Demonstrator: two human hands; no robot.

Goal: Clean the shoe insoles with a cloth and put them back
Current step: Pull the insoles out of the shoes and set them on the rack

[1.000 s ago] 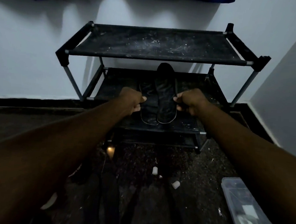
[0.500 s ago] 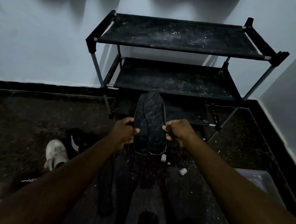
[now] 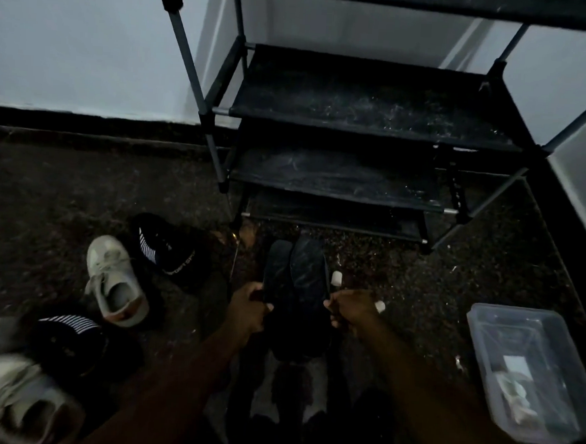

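Two dark insoles (image 3: 296, 280) lie side by side and overlapping, low over the floor in front of the shoe rack (image 3: 366, 120). My left hand (image 3: 250, 308) pinches their left edge and my right hand (image 3: 351, 311) pinches their right edge. The insoles' near ends are lost in the dark between my forearms. A white shoe (image 3: 116, 281) and a black striped shoe (image 3: 165, 246) lie on the floor to the left. Another black striped shoe (image 3: 68, 340) and another white shoe (image 3: 13, 398) lie nearer, at the lower left. I see no cloth for certain.
The black rack has several dusty fabric shelves and stands against a pale wall. A clear plastic box (image 3: 529, 370) with small things inside sits on the floor at the right. Two small white bits (image 3: 336, 278) lie by my right hand. The floor is dark and speckled.
Both hands have drawn the two insoles off the rack's shelf and down toward me, to just above the floor. My view has tipped downward, and the shoes at the left have come into sight.
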